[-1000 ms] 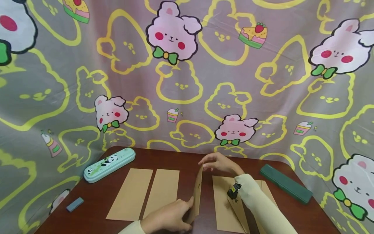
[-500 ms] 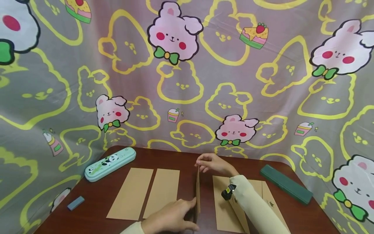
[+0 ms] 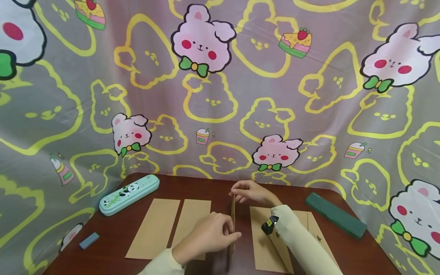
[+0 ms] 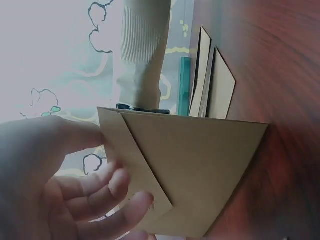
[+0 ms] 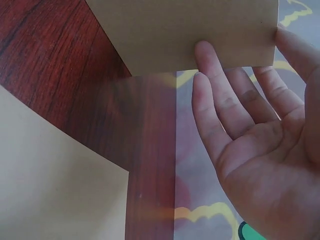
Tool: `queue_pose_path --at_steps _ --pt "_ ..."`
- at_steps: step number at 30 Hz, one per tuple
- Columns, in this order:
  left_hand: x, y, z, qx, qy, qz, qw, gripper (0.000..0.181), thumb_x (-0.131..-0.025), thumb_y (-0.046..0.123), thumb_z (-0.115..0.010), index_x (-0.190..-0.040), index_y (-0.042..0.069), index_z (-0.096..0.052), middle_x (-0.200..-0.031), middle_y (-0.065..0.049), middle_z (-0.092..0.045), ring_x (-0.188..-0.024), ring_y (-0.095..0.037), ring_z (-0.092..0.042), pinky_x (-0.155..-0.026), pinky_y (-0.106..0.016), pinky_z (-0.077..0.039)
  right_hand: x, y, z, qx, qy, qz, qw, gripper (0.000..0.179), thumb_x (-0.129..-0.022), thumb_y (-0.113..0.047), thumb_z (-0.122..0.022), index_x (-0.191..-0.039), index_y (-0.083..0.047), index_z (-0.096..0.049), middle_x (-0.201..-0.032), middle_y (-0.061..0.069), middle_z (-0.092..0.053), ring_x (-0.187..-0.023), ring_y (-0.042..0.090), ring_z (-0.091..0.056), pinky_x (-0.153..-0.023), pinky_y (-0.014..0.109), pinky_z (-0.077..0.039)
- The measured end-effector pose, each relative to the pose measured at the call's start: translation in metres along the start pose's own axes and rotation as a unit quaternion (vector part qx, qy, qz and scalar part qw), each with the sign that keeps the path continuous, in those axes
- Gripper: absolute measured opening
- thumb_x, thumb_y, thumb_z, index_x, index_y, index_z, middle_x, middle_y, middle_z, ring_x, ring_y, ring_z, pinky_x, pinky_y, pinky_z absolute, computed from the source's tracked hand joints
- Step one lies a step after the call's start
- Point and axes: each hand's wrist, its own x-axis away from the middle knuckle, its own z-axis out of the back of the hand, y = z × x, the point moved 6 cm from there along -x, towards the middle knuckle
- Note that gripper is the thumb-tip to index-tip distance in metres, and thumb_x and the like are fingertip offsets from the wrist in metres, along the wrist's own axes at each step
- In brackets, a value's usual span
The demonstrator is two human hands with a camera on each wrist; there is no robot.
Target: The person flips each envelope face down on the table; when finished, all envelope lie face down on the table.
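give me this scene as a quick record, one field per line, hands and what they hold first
left hand: at the near end of the held envelope
right hand: holds its far end
held item: brown envelope, upright, flap visible
left of it: two brown sheets, flat, side by side
right of it: more brown paper, partly hidden by the right sleeve
far left: panda case, small blue block
far right: dark green case
surface: dark reddish table
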Motion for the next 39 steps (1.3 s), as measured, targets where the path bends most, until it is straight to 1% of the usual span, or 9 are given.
queue_pose_path --at_steps 7,13,16,20,24,29,34,37,39 --pt "-0.002 0.002 -0.008 -0.006 0.006 0.005 1.0000 0.035 -0.079 0.024 -0.068 -0.050 0.027 -0.049 -0.045 0.023 -0.034 -0.043 0.005 -0.030 -0.043 -0.018 -0.025 0.002 0.001 -0.004 -0.019 -0.037 -0.002 0.9991 0.038 -0.109 -0.030 -0.052 -0.139 -0.009 -0.060 -0.146 0.028 -0.056 -0.113 0.026 -0.072 -0.097 0.041 -0.058" --pt "-0.003 0.003 -0.005 -0.044 0.025 0.006 0.9987 0.042 -0.073 0.021 -0.066 -0.046 0.027 -0.035 -0.043 0.020 -0.023 -0.047 0.002 -0.027 -0.044 -0.019 -0.021 0.002 0.014 -0.006 -0.006 -0.067 -0.030 0.9973 0.045 -0.106 -0.009 -0.052 -0.149 0.001 -0.048 -0.151 0.028 -0.051 -0.119 0.029 -0.071 -0.096 0.040 -0.059" --pt "-0.005 0.003 -0.003 -0.050 0.027 0.008 0.9983 0.043 -0.073 0.021 -0.066 -0.045 0.026 -0.034 -0.042 0.020 -0.022 -0.050 0.001 -0.029 -0.051 -0.020 -0.034 0.000 0.023 -0.011 0.011 -0.066 -0.047 0.9966 0.043 -0.103 -0.005 -0.058 -0.144 0.005 -0.053 -0.145 0.026 -0.058 -0.115 0.027 -0.072 -0.093 0.038 -0.060" --pt "-0.006 0.004 -0.003 -0.049 0.019 0.007 0.9986 0.043 -0.075 0.022 -0.066 -0.045 0.026 -0.035 -0.041 0.020 -0.022 -0.049 0.002 -0.031 -0.059 -0.022 -0.041 -0.005 0.032 -0.019 0.029 -0.049 -0.051 0.9971 0.035 -0.099 -0.004 -0.063 -0.133 0.004 -0.064 -0.130 0.024 -0.069 -0.105 0.024 -0.075 -0.088 0.036 -0.062" --pt "-0.005 0.003 -0.004 -0.044 0.015 0.007 0.9989 0.044 -0.075 0.023 -0.067 -0.045 0.026 -0.035 -0.041 0.020 -0.024 -0.048 0.002 -0.031 -0.050 -0.020 -0.031 -0.009 0.035 -0.025 0.050 -0.033 -0.040 0.9974 0.028 -0.099 -0.006 -0.065 -0.125 0.002 -0.070 -0.116 0.020 -0.075 -0.096 0.021 -0.075 -0.085 0.035 -0.062" --pt "-0.004 0.001 -0.005 -0.043 0.016 0.004 0.9989 0.045 -0.075 0.022 -0.067 -0.045 0.026 -0.034 -0.042 0.020 -0.023 -0.046 0.002 -0.027 -0.045 -0.019 -0.021 -0.012 0.033 -0.027 0.059 -0.025 -0.033 0.9974 0.024 -0.099 -0.005 -0.064 -0.121 0.002 -0.072 -0.111 0.017 -0.076 -0.093 0.018 -0.074 -0.082 0.034 -0.062" --pt "-0.004 0.002 -0.003 -0.035 0.018 -0.016 0.9991 0.042 -0.075 0.020 -0.066 -0.046 0.027 -0.036 -0.043 0.021 -0.024 -0.047 0.003 -0.025 -0.048 -0.018 -0.022 -0.013 0.032 -0.026 0.050 -0.035 -0.036 0.9975 0.025 -0.100 -0.006 -0.063 -0.123 0.002 -0.070 -0.118 0.019 -0.073 -0.096 0.016 -0.073 -0.085 0.035 -0.062" --pt "-0.003 0.001 -0.001 -0.012 0.016 -0.024 0.9995 0.041 -0.077 0.017 -0.065 -0.047 0.026 -0.039 -0.044 0.021 -0.025 -0.044 0.005 -0.022 -0.048 -0.016 -0.020 -0.011 0.031 -0.023 0.030 -0.043 -0.048 0.9975 0.028 -0.102 -0.009 -0.061 -0.127 0.003 -0.066 -0.121 0.019 -0.072 -0.101 0.021 -0.073 -0.089 0.037 -0.061" --pt "-0.001 -0.002 0.001 0.011 0.015 -0.023 0.9996 0.036 -0.079 0.015 -0.066 -0.050 0.026 -0.048 -0.046 0.022 -0.032 -0.044 0.007 -0.024 -0.048 -0.014 -0.023 -0.008 0.030 -0.019 0.008 -0.043 -0.054 0.9976 0.028 -0.103 -0.009 -0.059 -0.128 0.005 -0.063 -0.120 0.017 -0.072 -0.104 0.025 -0.074 -0.090 0.039 -0.061"
